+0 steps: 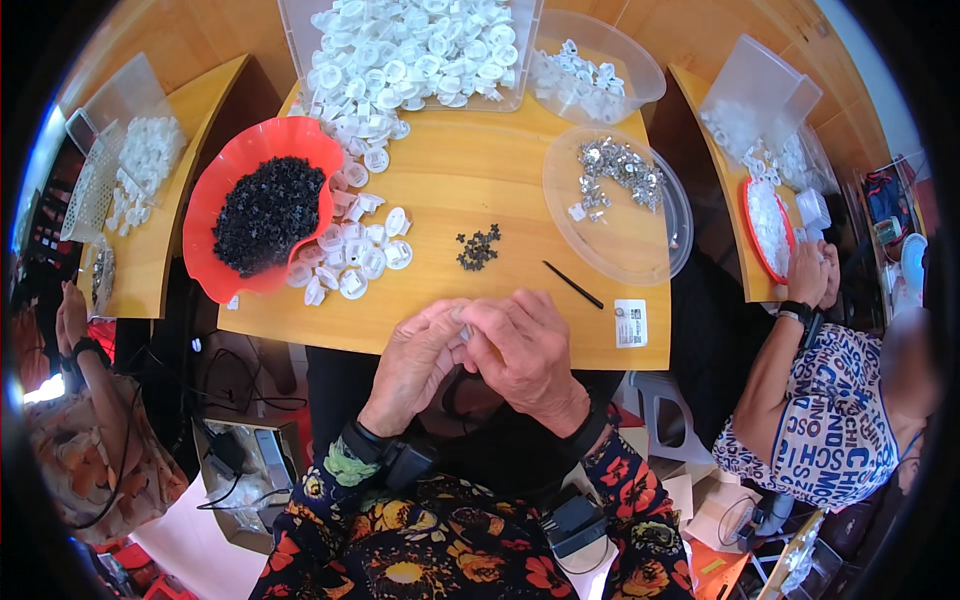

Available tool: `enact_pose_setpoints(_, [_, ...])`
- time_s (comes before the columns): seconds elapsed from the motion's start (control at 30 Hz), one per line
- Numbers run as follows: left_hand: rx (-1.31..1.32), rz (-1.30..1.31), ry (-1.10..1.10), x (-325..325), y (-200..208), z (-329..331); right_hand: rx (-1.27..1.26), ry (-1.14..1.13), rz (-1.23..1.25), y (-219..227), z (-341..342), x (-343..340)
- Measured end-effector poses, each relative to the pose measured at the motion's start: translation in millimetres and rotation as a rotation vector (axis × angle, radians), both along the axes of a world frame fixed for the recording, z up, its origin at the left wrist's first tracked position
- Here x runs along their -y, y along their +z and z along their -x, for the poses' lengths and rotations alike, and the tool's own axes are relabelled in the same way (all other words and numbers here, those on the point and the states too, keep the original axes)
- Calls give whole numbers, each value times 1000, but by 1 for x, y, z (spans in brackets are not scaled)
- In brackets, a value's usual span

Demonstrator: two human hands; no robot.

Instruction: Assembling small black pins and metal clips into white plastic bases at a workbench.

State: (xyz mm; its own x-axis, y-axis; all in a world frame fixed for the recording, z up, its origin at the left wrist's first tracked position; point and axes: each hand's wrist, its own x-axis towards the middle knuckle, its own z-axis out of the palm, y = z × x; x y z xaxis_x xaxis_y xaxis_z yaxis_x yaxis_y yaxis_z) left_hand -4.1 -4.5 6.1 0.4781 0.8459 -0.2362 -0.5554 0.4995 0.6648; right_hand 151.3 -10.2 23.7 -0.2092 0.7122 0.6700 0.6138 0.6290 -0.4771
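Observation:
Just off the near edge of the table, my left hand (pixel 418 355) and my right hand (pixel 522 350) meet with fingertips closed together. A speck of something whitish shows between them, but the fingers hide its kind. Beyond my hands lies a small heap of black plastic pieces (pixel 479 248). A thin black stick (pixel 573 284) rests to its right. Left of the heap are loose white round plastic caps (pixel 352 256), spread beside a red scalloped bowl (pixel 205 225) full of small black pieces (pixel 268 215).
A clear bin (pixel 290 45) of white caps stands at the back, beside a clear round tub (pixel 648 82) of white parts. Small metal parts (pixel 622 172) lie on a clear round lid (pixel 600 250). A white label (pixel 631 323) sits near the right corner. Other people work at both sides.

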Motion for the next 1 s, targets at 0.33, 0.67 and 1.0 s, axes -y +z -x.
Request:
enact_pose_setpoints(0.33, [-156, -67, -64, 2, 3, 0, -562, 25, 549, -14, 1, 11])
enact_pose_setpoints(0.67, [-317, -133, -99, 3, 8, -6, -600, 30, 598, -22, -11, 14])
enact_pose_setpoints(1.0, [-454, -249, -42, 4, 11, -10, -534, -43, 547, -17, -7, 15])
